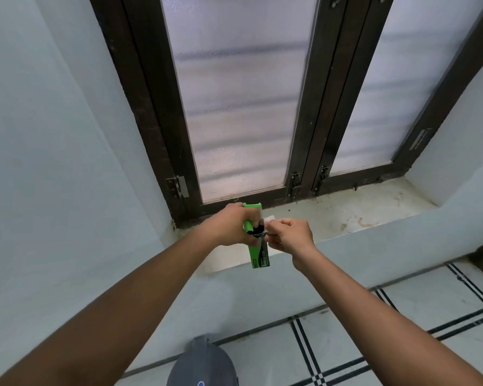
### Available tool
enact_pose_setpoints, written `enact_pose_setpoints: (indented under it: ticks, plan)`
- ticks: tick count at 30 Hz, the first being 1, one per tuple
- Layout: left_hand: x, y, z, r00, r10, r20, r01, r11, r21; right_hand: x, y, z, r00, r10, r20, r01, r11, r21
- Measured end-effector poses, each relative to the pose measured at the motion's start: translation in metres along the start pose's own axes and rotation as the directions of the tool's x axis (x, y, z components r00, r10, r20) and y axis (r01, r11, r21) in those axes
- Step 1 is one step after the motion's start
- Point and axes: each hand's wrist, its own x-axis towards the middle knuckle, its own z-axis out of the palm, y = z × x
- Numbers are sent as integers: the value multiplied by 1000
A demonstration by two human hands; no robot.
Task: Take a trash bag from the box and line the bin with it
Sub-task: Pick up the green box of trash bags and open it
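A long green trash bag box (pixel 258 256) lies on the window sill (pixel 332 215), its far end flap raised. My left hand (pixel 230 227) grips the box across its middle. My right hand (pixel 289 236) is closed beside it, pinching a bit of black trash bag (pixel 258 232) that sticks out of the box between the two hands. Down on the floor, straight below my arms, stands the grey bin (pixel 202 363) with its domed lid on.
A dark-framed window with frosted panes (pixel 240 107) rises behind the sill. Pale walls close in on the left and below the sill. White floor tiles with black lines (pixel 374 344) spread to the right of the bin.
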Motion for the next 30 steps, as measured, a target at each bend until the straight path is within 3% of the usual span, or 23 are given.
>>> enact_pose_setpoints:
  ticks: [2, 4, 9, 14, 16, 19, 21, 24, 26, 27, 30]
  plan:
    - [2, -5, -3, 1000, -6, -6, 6, 998, -58, -2, 1, 0, 1000, 24, 19, -25, 999, 47]
    - [2, -12, -2, 999, -32, -23, 25, 973, -231, -3, 0, 0, 998, 49, 31, -52, 993, 109]
    - [-12, -26, 25, 980, -191, -52, 113, 754, -647, -6, -5, 6, 984, 148, 99, -173, 931, 321]
    - [-26, -14, 62, 945, -268, -188, 12, 601, -799, -5, -9, 10, 957, 221, 187, -284, 839, 464]
    - [-27, -10, 70, 935, -296, -196, 15, 585, -811, -4, -10, 7, 938, 265, 222, -342, 804, 487]
    - [-24, -4, 76, 914, -328, -241, 44, 669, -742, -6, -12, 4, 910, 325, 259, -410, 800, 437]
    - [-24, 1, 72, 915, -306, -262, 59, 746, -664, -10, -13, 2, 914, 322, 246, -392, 858, 331]
    - [-22, -5, 61, 948, -187, -259, 75, 918, -389, -12, -19, -3, 983, 161, 84, -151, 982, -111]
    - [-21, -9, 52, 965, -98, -245, 62, 987, -148, -8, -22, -6, 999, -54, 10, 52, 878, -476]
    - [-20, -8, 48, 969, -67, -239, 54, 997, -59, -6, -23, -6, 991, -132, 17, 118, 814, -569]
    - [-19, 0, 36, 960, 56, -274, -9, 986, 169, -3, -23, -4, 978, -202, 59, 199, 794, -574]
